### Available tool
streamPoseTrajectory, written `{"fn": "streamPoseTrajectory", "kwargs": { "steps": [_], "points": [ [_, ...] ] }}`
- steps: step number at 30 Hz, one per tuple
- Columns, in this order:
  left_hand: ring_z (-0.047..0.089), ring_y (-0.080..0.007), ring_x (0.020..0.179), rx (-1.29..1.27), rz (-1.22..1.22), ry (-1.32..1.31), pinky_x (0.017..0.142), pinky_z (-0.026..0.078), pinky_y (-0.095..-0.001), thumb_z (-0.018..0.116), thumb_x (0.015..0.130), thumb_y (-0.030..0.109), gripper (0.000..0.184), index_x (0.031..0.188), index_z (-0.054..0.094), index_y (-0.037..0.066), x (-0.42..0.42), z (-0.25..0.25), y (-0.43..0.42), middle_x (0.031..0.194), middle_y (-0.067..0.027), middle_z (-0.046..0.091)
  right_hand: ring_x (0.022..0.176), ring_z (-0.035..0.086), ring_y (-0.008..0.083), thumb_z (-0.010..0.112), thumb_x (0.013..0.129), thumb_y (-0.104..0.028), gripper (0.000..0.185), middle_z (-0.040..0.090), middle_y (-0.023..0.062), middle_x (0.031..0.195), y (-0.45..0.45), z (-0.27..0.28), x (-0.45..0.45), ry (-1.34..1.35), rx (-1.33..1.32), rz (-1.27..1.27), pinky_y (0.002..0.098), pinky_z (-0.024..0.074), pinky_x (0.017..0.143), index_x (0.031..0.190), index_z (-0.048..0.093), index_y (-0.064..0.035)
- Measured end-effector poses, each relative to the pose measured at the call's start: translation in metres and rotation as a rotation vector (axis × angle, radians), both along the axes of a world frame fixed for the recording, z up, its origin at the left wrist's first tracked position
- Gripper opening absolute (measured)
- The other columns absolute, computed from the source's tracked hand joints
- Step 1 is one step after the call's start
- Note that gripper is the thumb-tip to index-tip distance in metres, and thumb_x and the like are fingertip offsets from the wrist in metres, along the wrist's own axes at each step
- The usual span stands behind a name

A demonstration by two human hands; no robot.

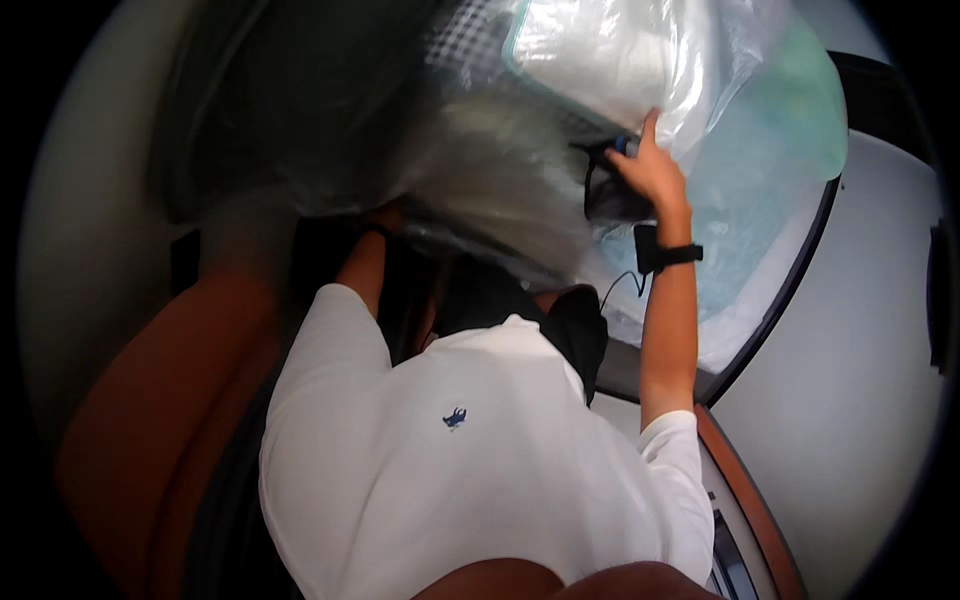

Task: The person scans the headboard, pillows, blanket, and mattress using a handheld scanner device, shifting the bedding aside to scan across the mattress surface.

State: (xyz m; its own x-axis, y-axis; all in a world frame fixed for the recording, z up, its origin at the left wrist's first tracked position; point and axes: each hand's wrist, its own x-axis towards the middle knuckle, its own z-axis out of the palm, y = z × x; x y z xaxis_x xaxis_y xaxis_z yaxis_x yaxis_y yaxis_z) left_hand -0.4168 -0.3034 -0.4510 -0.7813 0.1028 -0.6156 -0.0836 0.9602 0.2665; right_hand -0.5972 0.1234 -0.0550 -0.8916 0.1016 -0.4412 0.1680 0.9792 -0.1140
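The person's right hand is at the far right of the scene, over a pile of clear plastic, with a dark pouch just beside and partly under it. Its thumb and index finger are spread apart, the index reaching far over the near edge of a pale packet; whether the other fingers grasp the pouch cannot be told. The left hand is in shadow at the near left edge of the plastic, and its grip cannot be made out. The step in hand looks like handling the pouch and the wrapped layers; from this pose, a firm hold on the pouch would call for closing the right thumb and fingers on it, clear of the loose film. The pouch seems longest from near to far, with a small blue part at its far end, under the thumb; which end is its front cannot be told. The packet lies beyond it, a teal-edged corner to the left, while its far end runs out of view, so its full long axis cannot be judged. Checked cloth shows left of the packet, and a pale green sheet spreads to the right. A black strap circles the right wrist, a thin cable hanging near it.
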Motion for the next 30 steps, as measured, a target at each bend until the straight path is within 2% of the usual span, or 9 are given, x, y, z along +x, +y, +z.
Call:
{"fn": "streamPoseTrajectory", "kwargs": {
  "steps": [2, 4, 8, 13, 16, 20, 23, 25, 30],
  "points": [
    [0.042, -0.0395, 0.135, 0.171, 0.229, -0.145, 0.113, 0.033, -0.0498, 0.058, 0.089, 0.033, 0.061, 0.142, 0.048, 0.005, -0.014, 0.038, 0.014, 0.148, -0.0198, 0.044, 0.106, 0.063, 0.047, 0.07, 0.079, -0.053, 0.104, 0.067, 0.0285, 0.111, -0.009, 0.021, 0.003, -0.034, -0.016, 0.018, 0.0495, 0.0498, 0.091, 0.156, 0.016, -0.0079],
    [0.048, -0.038, 0.131, -0.126, -0.02, -0.038, 0.111, 0.035, -0.0478, 0.057, 0.089, 0.032, 0.051, 0.132, 0.059, 0.005, -0.029, -0.005, 0.06, 0.143, -0.0206, 0.05, 0.103, 0.064, 0.0459, 0.07, 0.079, -0.054, 0.09, 0.068, 0.0283, 0.107, 0.025, 0.017, 0.002, 0.019, -0.13, 0.078, 0.0478, 0.0508, 0.088, 0.149, 0.035, -0.0094],
    [0.055, -0.0365, 0.124, -0.048, -0.1, -0.42, 0.106, 0.041, -0.05, 0.055, 0.092, 0.038, 0.048, 0.129, 0.063, 0.009, -0.06, 0.119, 0.108, 0.137, -0.0159, 0.057, 0.093, 0.068, 0.0335, 0.069, 0.083, -0.049, 0.059, 0.068, 0.0258, 0.099, -0.024, 0.107, -0.01, 0.044, -0.4, 0.047, 0.0399, 0.0518, 0.082, 0.124, 0.059, -0.008],
    [0.061, -0.0346, 0.115, 0.181, -0.26, -0.352, 0.096, 0.047, -0.0446, 0.055, 0.091, 0.033, 0.043, 0.125, 0.064, 0.009, -0.088, 0.219, 0.117, 0.126, -0.0155, 0.064, 0.091, 0.052, 0.0162, 0.059, 0.092, -0.042, 0.045, 0.057, 0.0112, 0.099, -0.043, 0.151, -0.068, 0.328, -1.109, -0.13, 0.0272, 0.0448, 0.087, 0.116, 0.048, -0.0058],
    [0.064, -0.0322, 0.103, 0.761, -0.229, -0.101, 0.088, 0.049, -0.0419, 0.052, 0.093, 0.022, 0.03, 0.115, 0.062, 0.005, -0.133, 0.377, 0.089, 0.11, -0.015, 0.068, 0.095, 0.053, 0.0177, 0.055, 0.094, -0.038, 0.04, 0.054, 0.0096, 0.104, -0.037, 0.198, -0.133, 0.546, -0.867, 0.127, 0.0259, 0.0398, 0.094, 0.116, 0.045, -0.0056],
    [0.062, -0.0316, 0.091, 0.555, 0.168, 0.849, 0.08, 0.049, -0.0409, 0.059, 0.087, 0.009, 0.013, 0.099, 0.057, 0.004, -0.16, 0.518, 0.041, 0.094, -0.0122, 0.063, 0.1, 0.056, 0.0225, 0.066, 0.089, -0.027, 0.038, 0.055, 0.0121, 0.109, -0.09, 0.282, -0.24, 0.862, -0.873, 0.381, 0.0314, 0.0402, 0.097, 0.113, 0.047, -0.0042],
    [0.061, -0.0328, 0.091, 0.322, 0.293, 1.167, 0.08, 0.049, -0.044, 0.064, 0.087, 0.013, 0.019, 0.103, 0.058, 0.005, -0.204, 0.522, -0.01, 0.097, -0.0131, 0.062, 0.105, 0.061, 0.0277, 0.069, 0.087, -0.031, 0.042, 0.061, 0.0183, 0.115, -0.16, 0.308, -0.299, 1.226, -0.786, 0.47, 0.0361, 0.0432, 0.096, 0.114, 0.052, -0.0032],
    [0.059, -0.0336, 0.108, 0.126, 0.272, 1.144, 0.093, 0.048, -0.0448, 0.069, 0.087, 0.021, 0.033, 0.116, 0.059, 0.008, -0.225, 0.522, -0.033, 0.115, -0.0148, 0.062, 0.11, 0.061, 0.0351, 0.071, 0.085, -0.039, 0.051, 0.063, 0.0235, 0.115, -0.212, 0.305, -0.278, 1.039, -0.765, 0.46, 0.0409, 0.0464, 0.094, 0.118, 0.054, -0.0034],
    [0.039, -0.0323, 0.138, -0.223, 0.032, 1.081, 0.114, 0.034, -0.046, 0.075, 0.085, 0.034, 0.066, 0.141, 0.046, 0.014, -0.273, 0.478, -0.063, 0.149, -0.0145, 0.041, 0.106, 0.06, 0.045, 0.068, 0.087, -0.037, 0.04, 0.059, 0.0244, 0.112, -0.325, 0.145, -0.306, 0.787, -0.739, 0.76, 0.0488, 0.0495, 0.089, 0.118, 0.059, -0.012]
  ]
}}
